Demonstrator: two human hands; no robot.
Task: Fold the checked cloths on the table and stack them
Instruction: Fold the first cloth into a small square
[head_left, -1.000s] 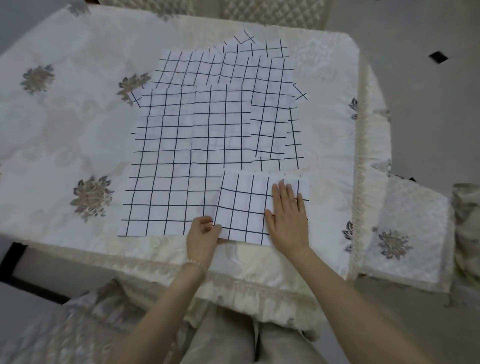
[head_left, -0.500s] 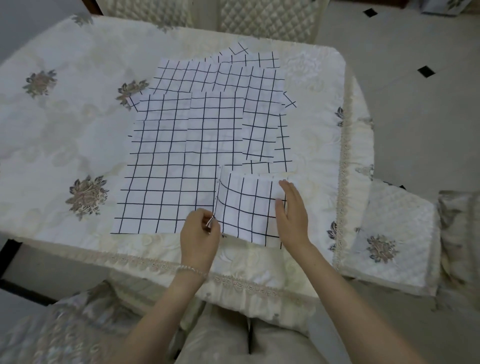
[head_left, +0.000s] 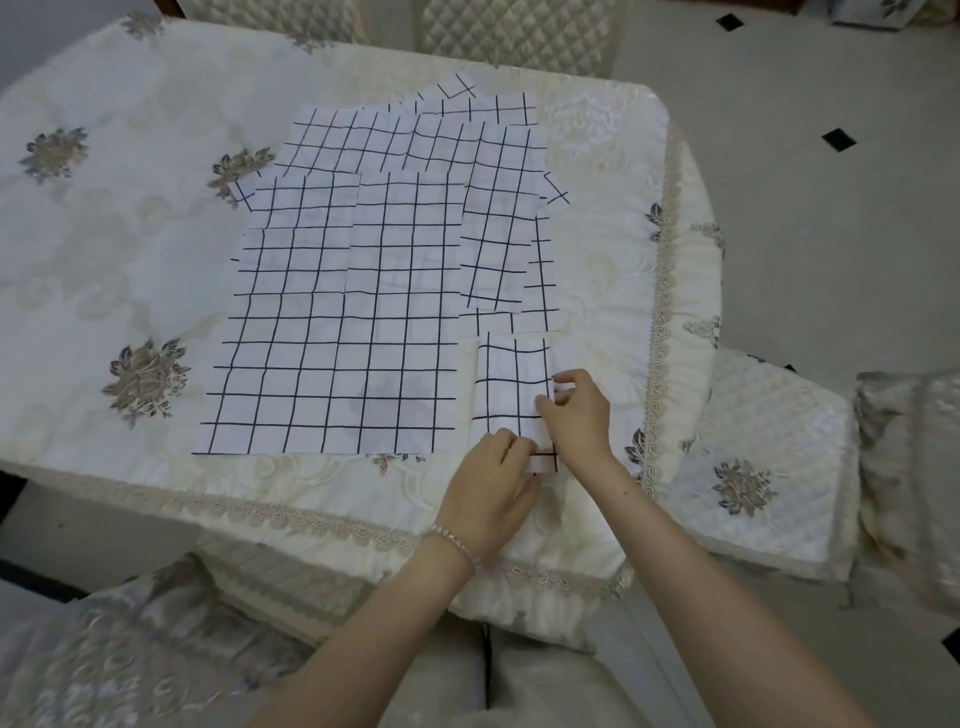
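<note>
pinching narrow folded checked cloth (head_left: 511, 382), both hands.

Folded cloth (head_left: 511, 384) right of spread cloths (head_left: 332, 332) — on table (head_left: 104, 249).

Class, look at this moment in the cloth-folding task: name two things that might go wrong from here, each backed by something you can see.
1. The folded checked cloth lies close to the table's near edge, and both hands work at its near end, the left hand and the right hand. It may slide off.
2. The unfolded checked cloths overlap right beside it, so a careless pull might drag or rumple them.
</note>
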